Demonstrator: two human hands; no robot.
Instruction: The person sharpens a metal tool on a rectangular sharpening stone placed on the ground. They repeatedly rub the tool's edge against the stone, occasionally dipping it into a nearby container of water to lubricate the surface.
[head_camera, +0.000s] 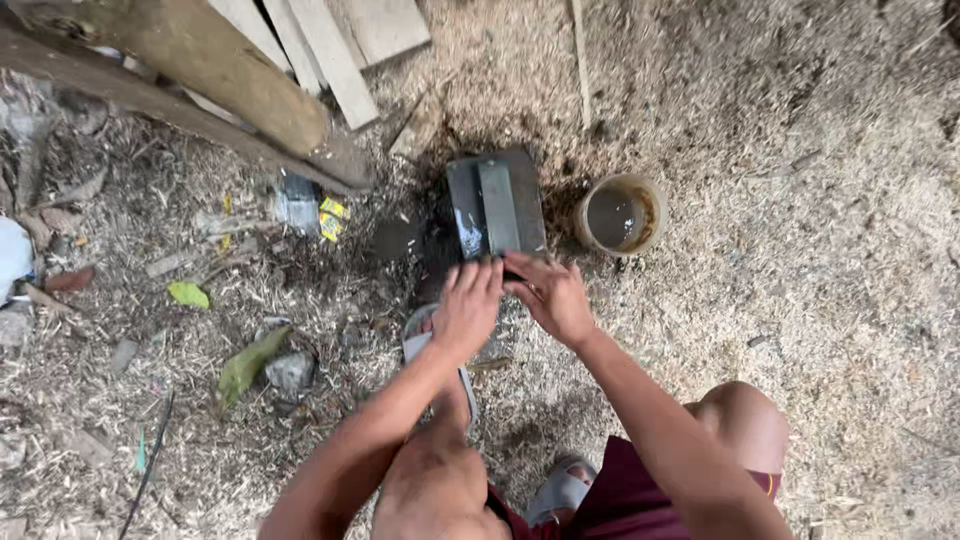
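Left hand (467, 305) and right hand (551, 296) were both pressed, fingers down, on the near end of a dark blade (487, 258) lying flat on a grey sharpening stone block (497, 203); whether the fingers closed round it could not be told. The block sat on the sawdust-covered ground (800, 250), wet and dark around it. A small tub of murky water (619, 214) stood just right of it, wooden planks (300, 50) beyond, a grey sandal (422, 335) under the left forearm
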